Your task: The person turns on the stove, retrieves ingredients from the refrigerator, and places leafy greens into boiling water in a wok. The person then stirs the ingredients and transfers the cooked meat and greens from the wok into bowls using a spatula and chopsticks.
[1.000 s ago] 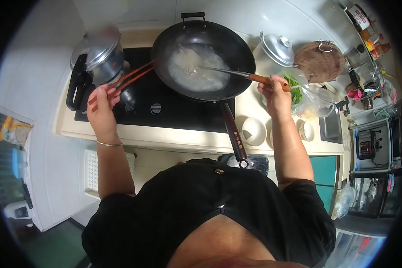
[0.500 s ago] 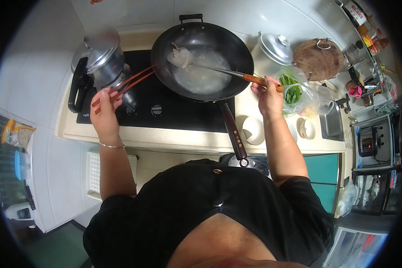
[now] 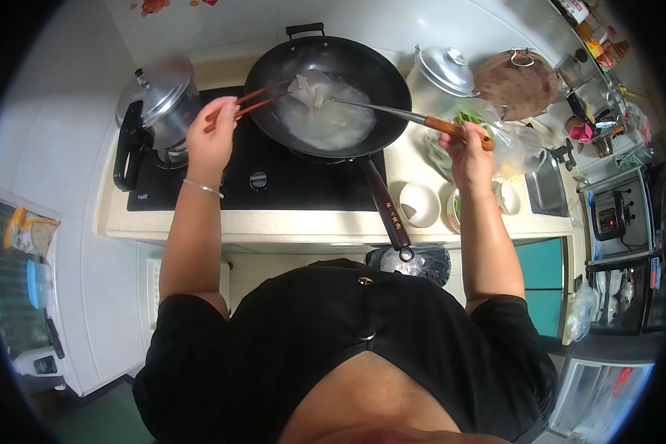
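Observation:
My left hand (image 3: 212,140) is closed around a pair of reddish-brown chopsticks (image 3: 254,104). Their tips reach over the left side of a black wok (image 3: 381,78), close to pale, greyish pieces that look like meat (image 3: 317,95). These pieces lie on the blade of a spatula, above cloudy liquid (image 3: 325,129) in the wok. The spatula's wooden handle (image 3: 444,126) is gripped in my right hand (image 3: 469,157), to the right of the wok. Whether the chopstick tips touch the pieces is unclear.
A pressure cooker (image 3: 154,96) stands left of the wok on the black gas hob (image 3: 200,194). The wok's long handle (image 3: 386,211) juts toward me over the counter edge. At right are a lidded pot (image 3: 445,70), a round chopping board (image 3: 516,83), bagged greens (image 3: 475,112) and a white bowl (image 3: 420,205).
My left hand has moved right and up, bringing the chopsticks over the wok to the pieces on the spatula. My right hand still holds the spatula, slightly farther right in view.

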Motion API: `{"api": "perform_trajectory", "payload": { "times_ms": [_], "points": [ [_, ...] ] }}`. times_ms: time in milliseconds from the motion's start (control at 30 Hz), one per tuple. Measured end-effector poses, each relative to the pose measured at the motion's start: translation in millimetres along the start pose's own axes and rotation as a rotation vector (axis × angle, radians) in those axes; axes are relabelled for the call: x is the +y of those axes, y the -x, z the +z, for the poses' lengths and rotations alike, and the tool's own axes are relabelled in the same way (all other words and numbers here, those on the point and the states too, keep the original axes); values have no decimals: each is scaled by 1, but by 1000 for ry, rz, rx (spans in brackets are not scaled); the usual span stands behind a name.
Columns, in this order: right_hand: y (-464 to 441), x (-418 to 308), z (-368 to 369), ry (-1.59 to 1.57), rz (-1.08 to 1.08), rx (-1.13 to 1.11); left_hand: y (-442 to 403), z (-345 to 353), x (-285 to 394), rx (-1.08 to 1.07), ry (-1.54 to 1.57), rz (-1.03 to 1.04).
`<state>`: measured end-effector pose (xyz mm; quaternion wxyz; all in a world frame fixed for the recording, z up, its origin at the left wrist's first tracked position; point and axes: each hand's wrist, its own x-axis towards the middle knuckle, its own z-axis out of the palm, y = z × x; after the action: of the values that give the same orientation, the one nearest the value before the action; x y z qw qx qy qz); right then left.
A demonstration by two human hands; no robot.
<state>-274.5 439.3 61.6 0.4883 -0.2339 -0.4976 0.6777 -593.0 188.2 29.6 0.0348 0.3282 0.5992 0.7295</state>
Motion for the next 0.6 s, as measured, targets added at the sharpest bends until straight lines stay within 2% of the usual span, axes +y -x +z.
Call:
{"api": "perform_trajectory", "payload": {
  "times_ms": [167, 300, 433, 600],
  "points": [
    [12, -17, -9, 19, -4, 10, -16, 18, 2, -244, -161, 112],
    [20, -31, -16, 80, -26, -11, -32, 26, 11, -342, -229, 40],
    [27, -41, -22, 105, -43, -7, -45, 34, 17, -328, -74, -113],
    [36, -45, -33, 66, -52, 30, -44, 40, 10, -264, 6, -88]
  ]
}}
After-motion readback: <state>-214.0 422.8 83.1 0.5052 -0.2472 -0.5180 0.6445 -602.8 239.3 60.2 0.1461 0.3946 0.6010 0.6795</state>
